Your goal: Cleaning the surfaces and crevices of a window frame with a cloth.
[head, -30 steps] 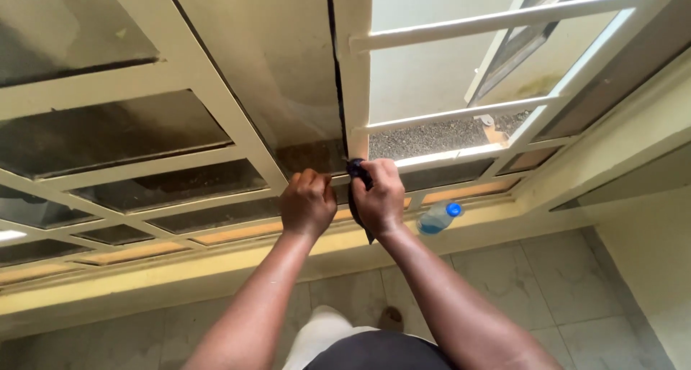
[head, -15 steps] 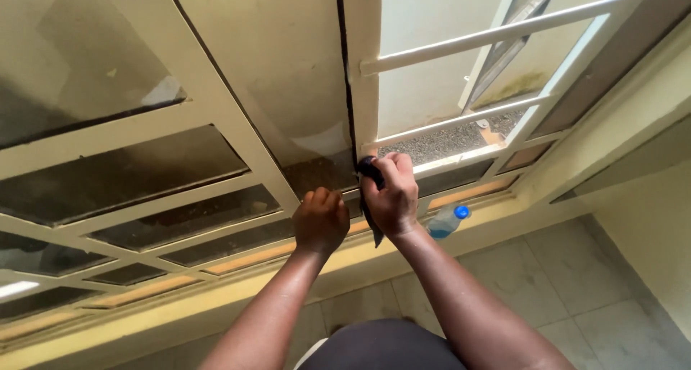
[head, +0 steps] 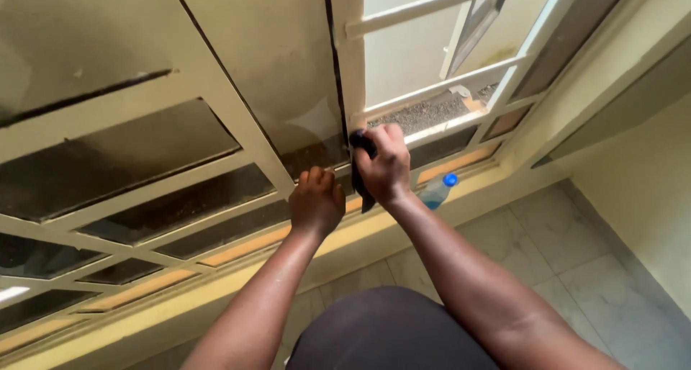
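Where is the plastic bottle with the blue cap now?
The plastic bottle lies on the yellow window sill, just right of the right hand.

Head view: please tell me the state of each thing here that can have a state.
Right hand: closed on a dark cloth, pressed to the window frame.
Left hand: fist, resting on the lower frame.
Plastic bottle: lying on the sill, blue cap on.
Right window part: seems open.
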